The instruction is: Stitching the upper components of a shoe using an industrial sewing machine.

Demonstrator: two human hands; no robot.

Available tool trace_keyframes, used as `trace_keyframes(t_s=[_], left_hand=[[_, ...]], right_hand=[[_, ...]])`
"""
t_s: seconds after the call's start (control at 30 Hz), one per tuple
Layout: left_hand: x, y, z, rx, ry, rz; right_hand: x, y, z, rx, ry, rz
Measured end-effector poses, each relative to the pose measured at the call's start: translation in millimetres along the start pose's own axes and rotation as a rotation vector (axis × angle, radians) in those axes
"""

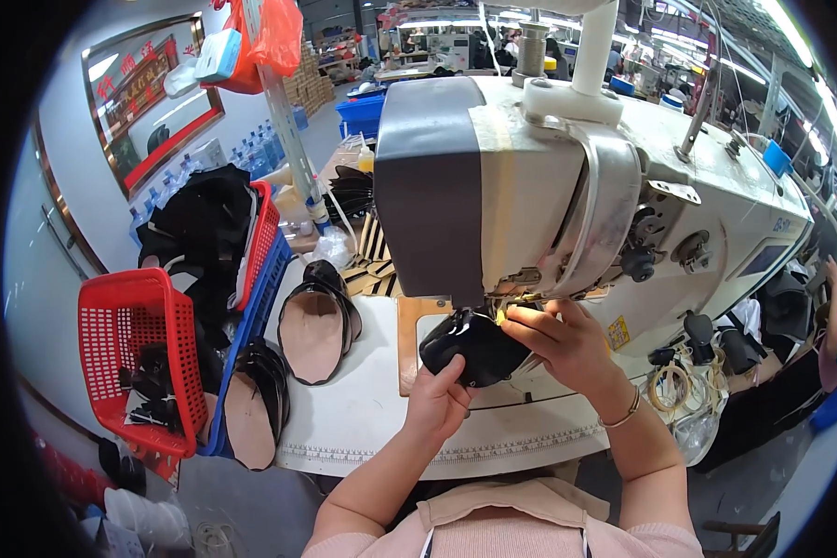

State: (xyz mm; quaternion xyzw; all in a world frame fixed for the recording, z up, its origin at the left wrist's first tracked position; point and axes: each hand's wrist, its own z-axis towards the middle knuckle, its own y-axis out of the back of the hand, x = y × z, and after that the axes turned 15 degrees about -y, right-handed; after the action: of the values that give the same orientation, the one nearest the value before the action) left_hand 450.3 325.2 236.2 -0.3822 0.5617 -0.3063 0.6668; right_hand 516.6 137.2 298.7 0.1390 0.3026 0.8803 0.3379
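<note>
A: Where is the piece right now?

B: The glossy black shoe upper point(474, 346) sits under the head of the sewing machine point(567, 177), at the needle area, on the white worktop point(363, 409). The left hand point(437, 400) has its grip closed on the near edge of the piece, thumb on top. The right hand point(567, 344) pinches the far right edge just beside the needle.

A: What could go wrong from here?

B: I judge the right hand's fingertips point(516, 321) are the worry. They lie very close to the needle, so a slip could bring them under it. The upper looks slick and curved, so it might skid or buckle, and a seam would wander off line. If the two hands pull unevenly, the soft material may pucker.

A: What is the material like?

B: Shiny, dark and pliable, bulging like a shallow dome. Left of it lie stacked oval pieces point(314, 330) with tan matte faces and black rims, and a second such stack point(254, 409) nearer. Both look flat and flexible.

A: And around them?

B: A red plastic basket point(112, 325) with a mesh wall stands at the left, holding dark pieces. A blue crate point(256, 307) stands between it and the worktop. The machine body is smooth, off-white and grey, with rounded metal guards.
</note>
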Motion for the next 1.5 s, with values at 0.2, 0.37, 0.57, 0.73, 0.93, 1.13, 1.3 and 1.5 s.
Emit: trace_keyframes(t_s=[0.2,0.37,0.57,0.73,0.93,1.13,1.3,1.5], left_hand=[[4.9,-9.3,-1.3,0.093,-0.178,0.106],[11.1,-10.6,-4.2,0.091,-0.275,0.165],[7.9,-11.3,-3.9,0.082,-0.322,0.243],[-0.2,-11.0,3.3,0.048,-0.313,0.345],[-13.1,-13.4,12.2,0.120,-0.274,0.350],[-28.4,-8.0,28.4,0.143,-0.133,0.311],[-26.5,-4.4,35.8,0.038,-0.050,0.201],[-3.2,-37.7,15.6,-0.016,-0.243,0.496]], right_hand=[[-8.1,-2.4,3.3,0.032,-0.002,0.009],[-11.9,-2.0,3.4,0.078,-0.081,0.114],[-18.6,-6.4,5.8,0.110,-0.065,0.152],[-15.9,-5.7,5.4,0.124,-0.070,0.113],[-14.4,-4.2,2.4,0.133,-0.072,0.062],[-4.9,-0.4,0.8,0.156,-0.035,-0.033],[8.5,6.0,5.9,0.193,-0.072,0.049],[13.3,3.5,3.5,0.146,-0.091,0.108]])
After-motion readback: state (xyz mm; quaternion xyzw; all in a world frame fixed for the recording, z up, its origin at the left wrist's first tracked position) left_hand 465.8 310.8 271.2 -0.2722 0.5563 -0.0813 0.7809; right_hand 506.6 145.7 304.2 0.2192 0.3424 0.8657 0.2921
